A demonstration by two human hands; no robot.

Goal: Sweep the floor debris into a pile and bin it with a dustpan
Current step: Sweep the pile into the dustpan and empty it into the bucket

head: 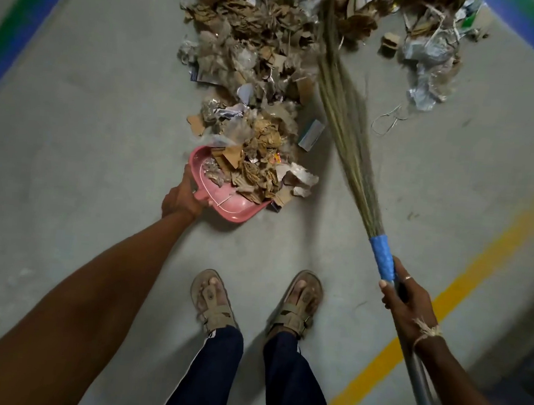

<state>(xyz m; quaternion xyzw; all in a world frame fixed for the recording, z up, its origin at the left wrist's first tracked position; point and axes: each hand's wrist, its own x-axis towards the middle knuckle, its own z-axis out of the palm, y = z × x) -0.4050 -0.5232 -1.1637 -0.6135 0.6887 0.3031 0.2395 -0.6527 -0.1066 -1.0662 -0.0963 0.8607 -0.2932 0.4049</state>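
While I am standing over the grey floor (107, 112), I am gripping the handle of the pink dustpan (227, 206) with my left hand (182, 196), fingers curled round it, at the centre left of the frame. The pan is resting on the floor with its mouth opening toward the upper right, and brown cardboard scraps and crumpled paper are lying inside it and spilling over its lip. From there the debris pile (258, 75) is stretching in a long band up to the top centre of the frame. My right hand (407, 302), at the lower right, is clenching the broom (346, 129) on its grey shaft just below the blue wrap (382, 257). Its grass bristles are slanting up toward the top centre, lying along the right edge of the pile and looking slightly blurred. More plastic scraps (426, 71) are lying apart at the upper right, with a thin wire loop (388, 117) beside the bristles. My sandalled feet (213, 299) are showing at the bottom centre, and a yellow line (424, 324) is crossing the floor at the lower right.
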